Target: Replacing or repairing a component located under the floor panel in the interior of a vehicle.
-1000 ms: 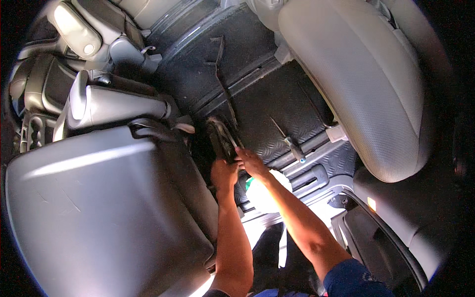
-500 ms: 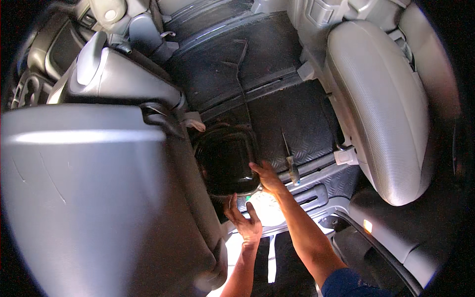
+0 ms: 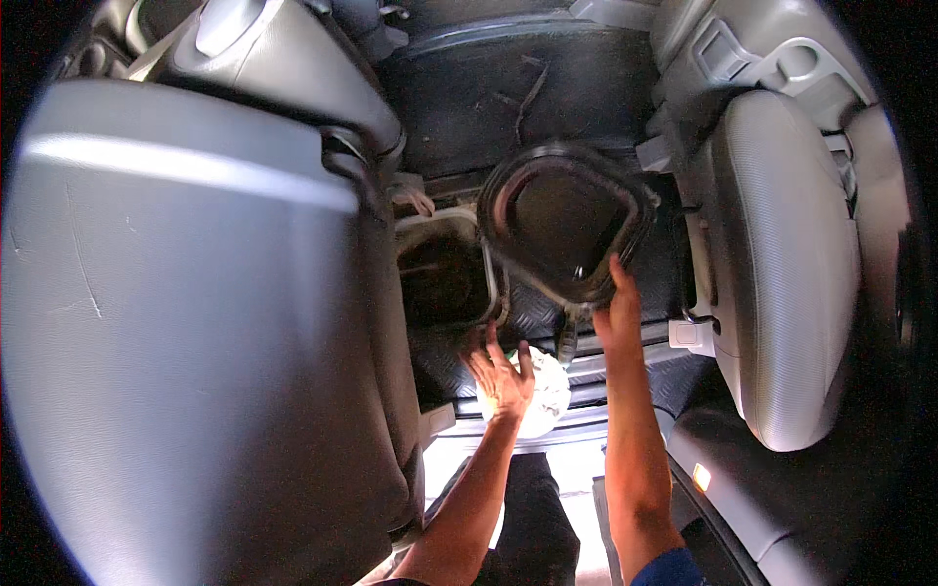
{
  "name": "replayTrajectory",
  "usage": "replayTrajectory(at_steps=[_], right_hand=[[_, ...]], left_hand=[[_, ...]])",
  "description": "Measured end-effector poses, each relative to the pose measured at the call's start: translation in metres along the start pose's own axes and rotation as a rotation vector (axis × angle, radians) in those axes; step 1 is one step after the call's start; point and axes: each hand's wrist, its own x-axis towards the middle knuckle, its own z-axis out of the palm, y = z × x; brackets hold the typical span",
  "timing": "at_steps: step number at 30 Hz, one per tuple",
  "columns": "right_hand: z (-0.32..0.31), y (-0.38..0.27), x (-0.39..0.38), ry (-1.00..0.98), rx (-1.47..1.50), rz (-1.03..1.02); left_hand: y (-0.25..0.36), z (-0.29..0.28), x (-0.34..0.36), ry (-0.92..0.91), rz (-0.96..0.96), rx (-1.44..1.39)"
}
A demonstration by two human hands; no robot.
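My right hand [image 3: 619,311] grips the near right edge of a black rounded lid [image 3: 567,215], which it holds tilted above the car floor. Left of the lid, a squarish opening in the floor shows a pale rim [image 3: 489,278] and a dark, dirty inside. Just below that opening my left hand [image 3: 500,379] is empty, its fingers spread. A bright white crumpled bundle [image 3: 549,396], perhaps cloth, lies beside and partly behind the left hand. The handle of a screwdriver [image 3: 567,340] shows under the lid's near edge; its shaft is hidden.
A large grey seat back [image 3: 195,322] fills the left side. At the right stands an upright grey seat cushion [image 3: 791,283], with a white bracket [image 3: 689,335] by its foot. Black ribbed matting [image 3: 532,308] covers the floor, and a thin strap [image 3: 532,93] lies farther back.
The lid has come up off the floor opening and moved right in my right hand, baring the hole. My left hand has shifted slightly right and up. The whole view has also shifted.
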Motion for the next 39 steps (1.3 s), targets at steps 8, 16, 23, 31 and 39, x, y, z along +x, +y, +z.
replayTrajectory(at_steps=[8, 16, 23, 31, 39], right_hand=[[0.064, -0.015, 0.071, -0.036, 0.139, -0.012], [0.114, -0.016, 0.158, -0.160, 0.300, -0.026], [0.112, -0.055, 0.300, -0.335, -0.330, -0.442], [0.081, -0.020, 0.165, 0.250, -1.028, -0.778], [-0.036, 0.084, -0.049, -0.085, -1.817, -0.717]], left_hand=[[-0.024, 0.043, 0.009, 0.004, -0.040, 0.437], [-0.023, 0.033, 0.017, -0.168, 0.007, 0.483], [-0.006, 0.052, 0.008, -0.181, 0.024, 0.383], [-0.026, 0.032, 0.017, -0.196, -0.050, 0.487], [-0.019, 0.042, 0.015, -0.164, -0.036, 0.410]])
